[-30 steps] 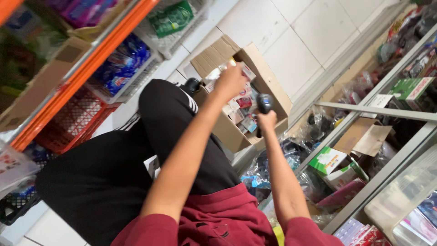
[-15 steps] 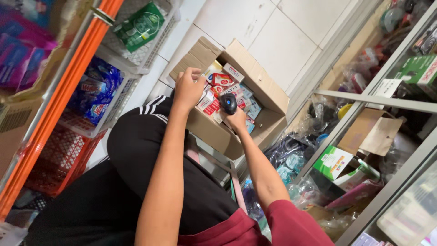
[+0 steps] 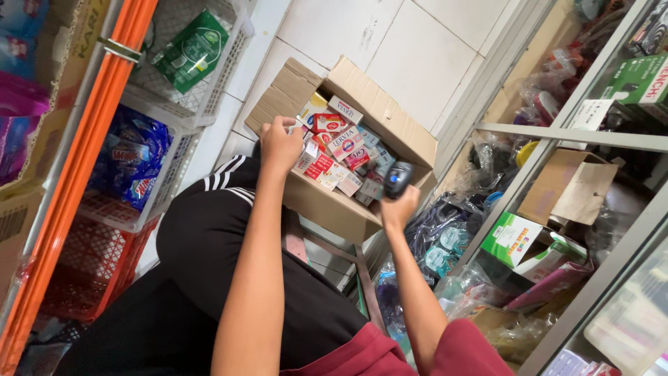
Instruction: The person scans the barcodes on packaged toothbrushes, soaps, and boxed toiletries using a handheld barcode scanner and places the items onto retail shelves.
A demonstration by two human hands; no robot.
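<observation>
An open cardboard box [image 3: 390,122] rests in front of my raised knee, filled with several small packets [image 3: 341,150] in red, white and blue. My left hand [image 3: 280,144] reaches into the box's near left corner, fingers curled on a small packet at the edge. My right hand [image 3: 398,205] is closed round a dark handheld scanner [image 3: 398,179], held just in front of the box's near right wall, its head turned toward the packets. My black trousers with white stripes [image 3: 223,230] lie under both arms.
Left stand orange shelf rails [image 3: 90,139] and white and red baskets [image 3: 174,104] holding bagged goods. Right is a glass and metal display case [image 3: 570,174] with boxes and wrapped items. White floor tiles [image 3: 390,35] lie beyond the box. Plastic-wrapped goods [image 3: 445,244] sit below it.
My left hand has dropped from above the box to its near left corner. The right hand with the scanner has drawn back from over the packets to the box's front wall.
</observation>
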